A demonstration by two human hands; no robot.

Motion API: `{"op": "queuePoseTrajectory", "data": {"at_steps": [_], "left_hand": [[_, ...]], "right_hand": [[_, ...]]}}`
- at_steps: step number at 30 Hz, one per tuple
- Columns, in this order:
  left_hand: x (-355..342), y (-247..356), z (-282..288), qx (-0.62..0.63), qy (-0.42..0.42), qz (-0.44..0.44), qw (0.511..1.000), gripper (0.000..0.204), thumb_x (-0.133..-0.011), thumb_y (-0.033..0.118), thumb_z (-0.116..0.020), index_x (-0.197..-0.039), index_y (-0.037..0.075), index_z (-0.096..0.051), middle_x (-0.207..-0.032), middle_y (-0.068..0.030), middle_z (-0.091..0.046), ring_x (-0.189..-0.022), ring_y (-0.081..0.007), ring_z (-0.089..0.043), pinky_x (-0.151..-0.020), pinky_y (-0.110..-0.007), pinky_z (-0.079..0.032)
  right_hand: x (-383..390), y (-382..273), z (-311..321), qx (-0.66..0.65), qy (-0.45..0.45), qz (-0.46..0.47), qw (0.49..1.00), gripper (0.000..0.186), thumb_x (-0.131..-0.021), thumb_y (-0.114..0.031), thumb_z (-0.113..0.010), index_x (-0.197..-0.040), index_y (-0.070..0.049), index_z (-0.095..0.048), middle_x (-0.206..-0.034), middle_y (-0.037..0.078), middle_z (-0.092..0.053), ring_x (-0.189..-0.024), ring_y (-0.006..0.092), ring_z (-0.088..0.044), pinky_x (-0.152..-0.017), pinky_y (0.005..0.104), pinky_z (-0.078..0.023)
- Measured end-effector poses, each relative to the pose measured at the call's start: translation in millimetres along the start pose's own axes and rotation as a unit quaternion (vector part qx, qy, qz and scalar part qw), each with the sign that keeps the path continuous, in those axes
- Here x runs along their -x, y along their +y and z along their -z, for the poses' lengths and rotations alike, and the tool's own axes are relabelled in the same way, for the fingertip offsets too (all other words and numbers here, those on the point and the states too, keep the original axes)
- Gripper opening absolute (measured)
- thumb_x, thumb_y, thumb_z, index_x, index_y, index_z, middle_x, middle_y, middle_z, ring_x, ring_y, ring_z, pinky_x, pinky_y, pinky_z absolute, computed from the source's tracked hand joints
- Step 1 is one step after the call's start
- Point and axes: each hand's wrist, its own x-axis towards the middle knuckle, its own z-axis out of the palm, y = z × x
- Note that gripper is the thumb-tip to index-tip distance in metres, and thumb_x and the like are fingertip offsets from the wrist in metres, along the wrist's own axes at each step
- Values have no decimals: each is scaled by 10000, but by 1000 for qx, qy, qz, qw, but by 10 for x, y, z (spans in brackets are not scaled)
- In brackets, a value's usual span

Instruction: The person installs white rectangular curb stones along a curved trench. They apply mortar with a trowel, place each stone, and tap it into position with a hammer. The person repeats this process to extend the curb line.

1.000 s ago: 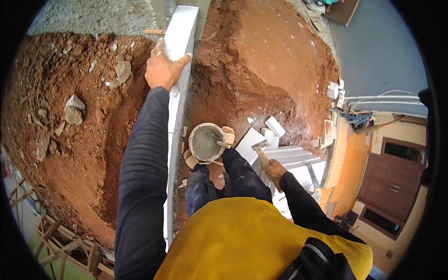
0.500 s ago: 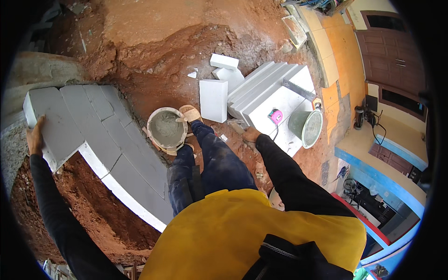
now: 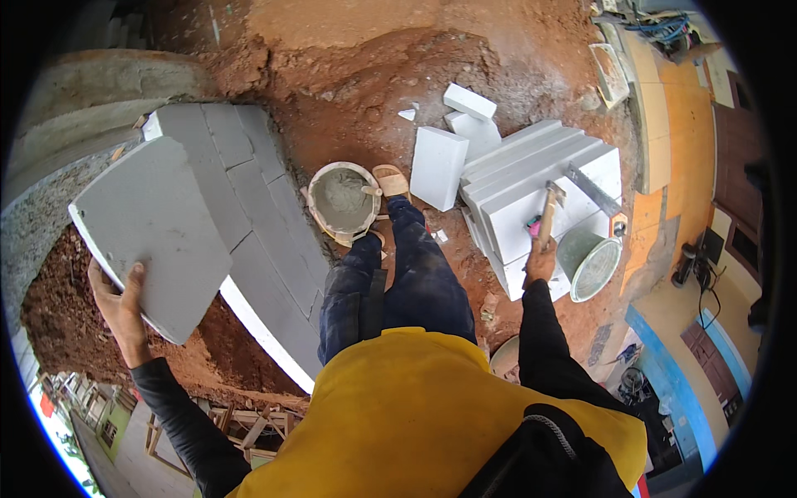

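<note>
My left hand [image 3: 123, 311] grips the lower edge of a grey lightweight concrete block [image 3: 158, 232], thumb on its broad face and fingers behind. The block is raised and tilted beside the wall of grey blocks [image 3: 241, 174]. My right hand [image 3: 541, 262] is closed round the wooden handle of a hammer [image 3: 550, 212], its metal head pointing away from me. It is held over a stack of white blocks [image 3: 531, 166]. A pink tape measure [image 3: 533, 226] on the stack is partly hidden behind the hammer.
A bucket of wet mortar [image 3: 342, 203], with a handle sticking out, stands by my sandalled feet. A handsaw [image 3: 594, 189] and a greenish bucket [image 3: 591, 264] rest on the stack. Loose white blocks [image 3: 440, 166] lie nearby. Beside the wall is a dug-out earth trench [image 3: 241, 349].
My left hand has lifted the end block off the wall and tilted it. My right hand has moved forward and right with the hammer, over the stack. The view has shifted left.
</note>
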Motion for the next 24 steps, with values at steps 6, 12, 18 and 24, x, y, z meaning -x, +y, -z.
{"op": "queuePoseTrajectory", "data": {"at_steps": [6,12,18,24], "left_hand": [[906,462,-238,-28,-6,137,990,989,-714,173,-890,-1532,-82,-395,-1350,-248,-591,-1257,-333,-609,-1098,-450,-503],[1342,315,-315,-69,-17,169,983,922,-703,167,-910,-1472,-67,-458,-1239,-232,-691,-1121,-314,-690,-1031,-430,-541],[949,256,-704,9,15,142,990,901,-727,203,-896,-1473,-76,-473,-1263,-242,-691,-1121,-330,-701,-1031,-423,-545],[-790,794,-1587,-103,-25,-19,994,1104,-729,416,-914,-1545,-123,-401,-1356,-349,-660,-1222,-414,-697,-1103,-430,-520]], "right_hand": [[-1025,1095,-133,129,3,137,982,918,-1017,-595,-630,-1478,179,-452,-1459,404,-544,-1333,533,-566,-1125,509,-456],[-1363,1524,-450,188,-20,71,979,848,-1016,-588,-610,-1435,142,-507,-1389,383,-582,-1281,537,-586,-1127,497,-466],[-805,548,-198,250,67,-82,963,817,-975,-497,-692,-1553,30,-451,-1488,279,-552,-1397,474,-510,-1196,574,-383],[114,-621,-87,52,109,225,967,879,-882,-244,-805,-1624,-10,-397,-1552,261,-506,-1456,462,-423,-1253,529,-305]]}}
